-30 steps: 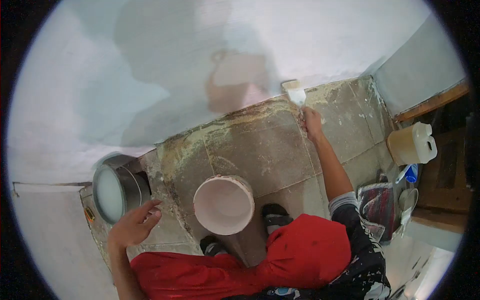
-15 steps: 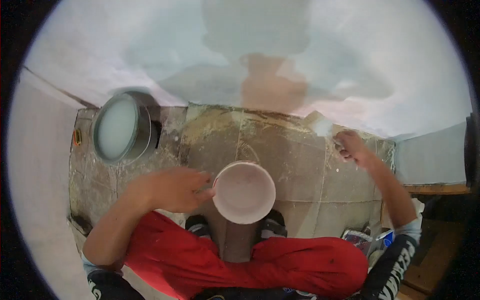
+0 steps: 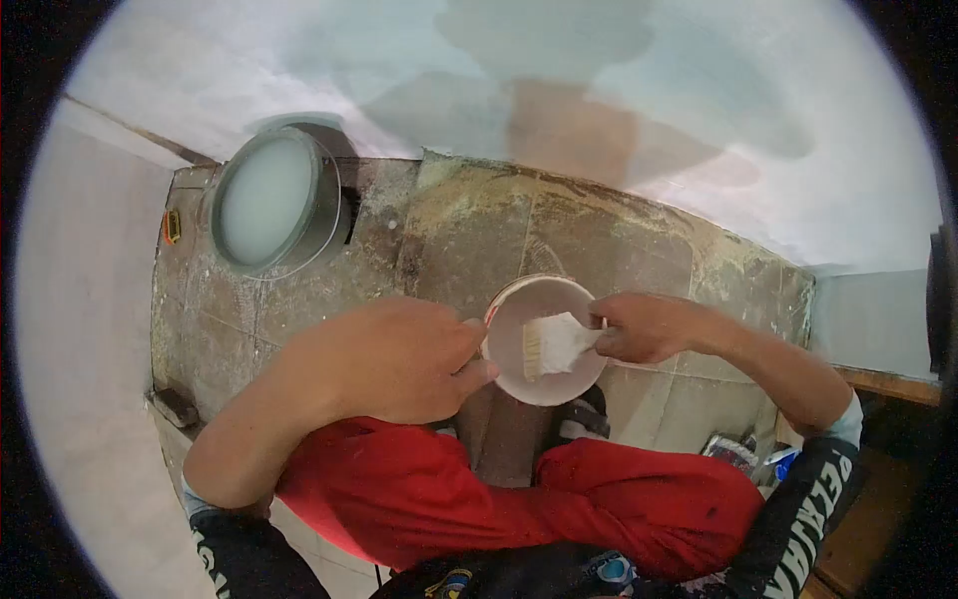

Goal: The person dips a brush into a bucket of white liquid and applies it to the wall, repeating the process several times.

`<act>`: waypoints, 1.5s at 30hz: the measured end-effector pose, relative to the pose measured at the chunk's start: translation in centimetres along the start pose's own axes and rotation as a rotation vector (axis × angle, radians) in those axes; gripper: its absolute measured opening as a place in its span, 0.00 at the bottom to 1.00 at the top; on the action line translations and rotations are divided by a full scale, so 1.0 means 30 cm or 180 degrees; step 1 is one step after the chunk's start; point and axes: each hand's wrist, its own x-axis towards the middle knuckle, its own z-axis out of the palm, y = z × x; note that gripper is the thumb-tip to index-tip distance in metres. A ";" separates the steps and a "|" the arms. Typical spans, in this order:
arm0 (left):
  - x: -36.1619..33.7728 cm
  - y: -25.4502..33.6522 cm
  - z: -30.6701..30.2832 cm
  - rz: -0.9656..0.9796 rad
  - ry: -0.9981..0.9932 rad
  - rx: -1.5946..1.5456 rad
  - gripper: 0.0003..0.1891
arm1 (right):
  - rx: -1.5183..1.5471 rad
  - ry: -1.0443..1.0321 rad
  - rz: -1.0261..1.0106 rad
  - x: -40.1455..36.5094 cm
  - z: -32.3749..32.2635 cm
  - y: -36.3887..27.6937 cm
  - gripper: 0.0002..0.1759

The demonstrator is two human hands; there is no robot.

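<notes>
My right hand (image 3: 649,327) is closed around the handle of a wide paintbrush (image 3: 561,344). The brush has pale bristles and a white-coated body, and its head lies over the mouth of a small white bucket (image 3: 544,396). I cannot make out how much paint is inside. At the bucket's left rim, my left hand (image 3: 399,359) has its thumb and fingers curled against the edge, holding it; part of this grip is hidden. The bucket sits between my feet, below a pale painted wall (image 3: 399,100).
A larger grey bucket (image 3: 324,215) with whitish liquid stands at the left by the wall. A small yellow-and-red object (image 3: 172,228) lies beyond it. Paint splashes mark the tiled floor (image 3: 449,230). Bags or packets (image 3: 733,449) and wooden furniture (image 3: 888,384) are at the right.
My right hand has brought the paintbrush from the foot of the wall, leftward and nearer to me, over the bucket. My left hand stays at the bucket's rim. The camera view has shifted.
</notes>
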 end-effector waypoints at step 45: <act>0.015 -0.010 -0.014 0.0018 -0.0229 0.0042 0.23 | -0.1172 0.0611 -0.0506 0.371 0.320 0.035 0.15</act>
